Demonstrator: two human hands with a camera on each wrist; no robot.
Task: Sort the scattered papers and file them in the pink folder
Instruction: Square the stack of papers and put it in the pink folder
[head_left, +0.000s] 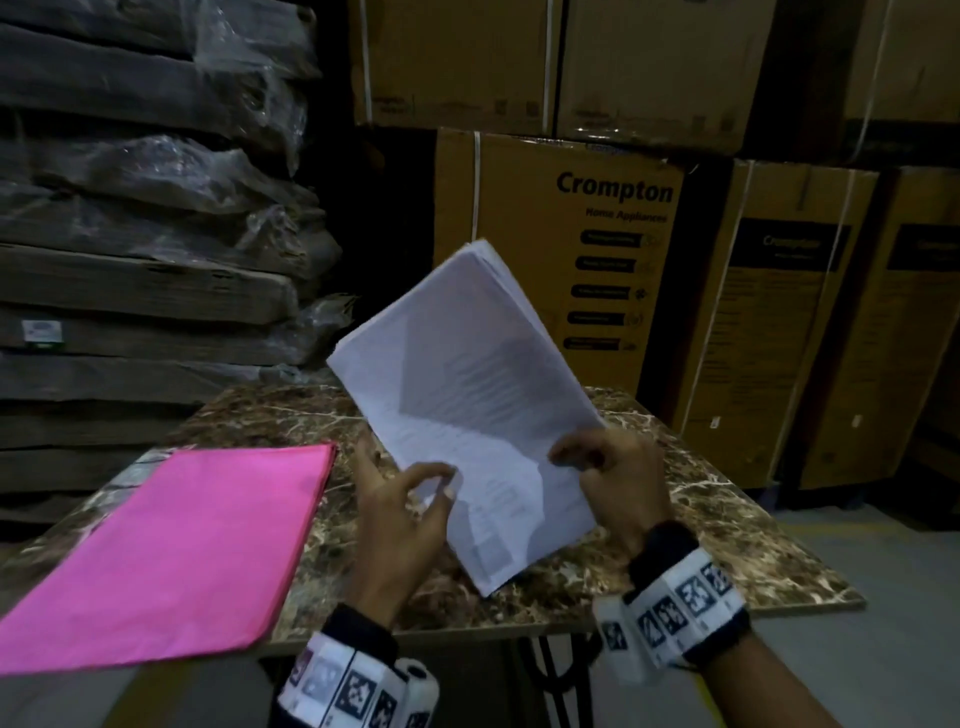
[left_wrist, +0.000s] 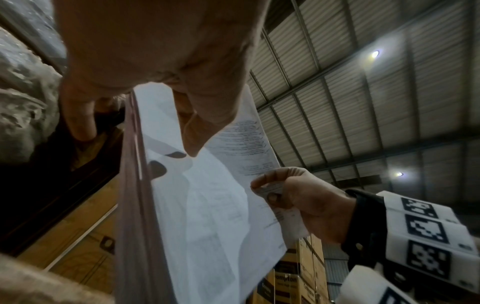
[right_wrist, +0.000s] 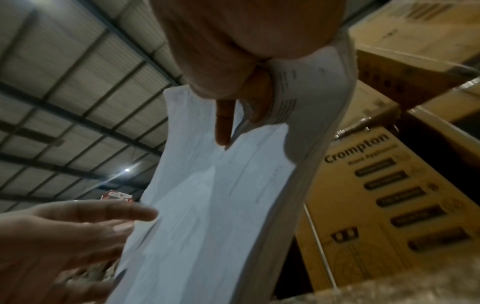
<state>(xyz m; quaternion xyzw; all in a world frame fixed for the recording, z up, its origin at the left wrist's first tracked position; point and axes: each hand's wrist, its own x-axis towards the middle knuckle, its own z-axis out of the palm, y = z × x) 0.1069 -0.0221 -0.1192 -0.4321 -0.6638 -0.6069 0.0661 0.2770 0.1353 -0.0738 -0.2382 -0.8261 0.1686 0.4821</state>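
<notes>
One paper stack (head_left: 467, 395), right hand (head_left: 618, 483) pinching it, left hand (head_left: 400, 514) loose beside; one pink folder (head_left: 171, 556) only in head view.

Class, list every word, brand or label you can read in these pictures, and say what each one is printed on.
"Crompton": tall brown cardboard box behind the marble-patterned table.
"Home Appliances": same box, under the brand.
"Crompton": neighbouring brown cardboard carton, faint.
Black label strips on the first box: too blurred.
Print on the white paper stack: too small.
Flat pink folder: no text.
</notes>
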